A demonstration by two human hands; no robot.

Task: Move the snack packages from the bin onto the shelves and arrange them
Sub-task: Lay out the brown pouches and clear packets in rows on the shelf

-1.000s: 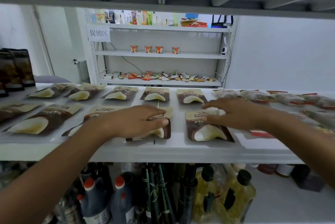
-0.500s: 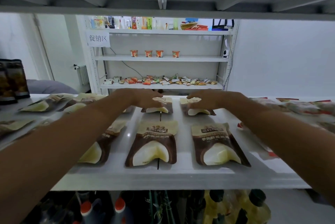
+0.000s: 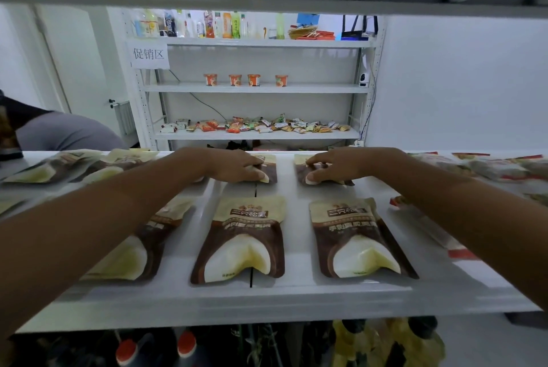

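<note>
Head view | left hand (image 3: pixel 234 166) is laid on a back-row pouch (image 3: pixel 271 170), right hand (image 3: pixel 335 165) on the neighbouring pouch (image 3: pixel 299 170), both flat on the shelf (image 3: pixel 296 206) | pinch or mere press cannot be told | long axes run front-to-back, each pouch directly beneath its own hand.

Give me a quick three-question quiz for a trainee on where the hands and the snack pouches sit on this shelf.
1. True or false: the left hand rests on a brown-and-cream plastic snack pouch in the back row of the white metal shelf.
2. The right hand touches: A) a back-row brown-and-cream pouch, B) a red-trimmed packet, C) a bottle below the shelf.
3. Fill in: ___ front-row pouches lie fully uncovered between the forearms.
Key: 1 true; 2 A; 3 two.
</note>
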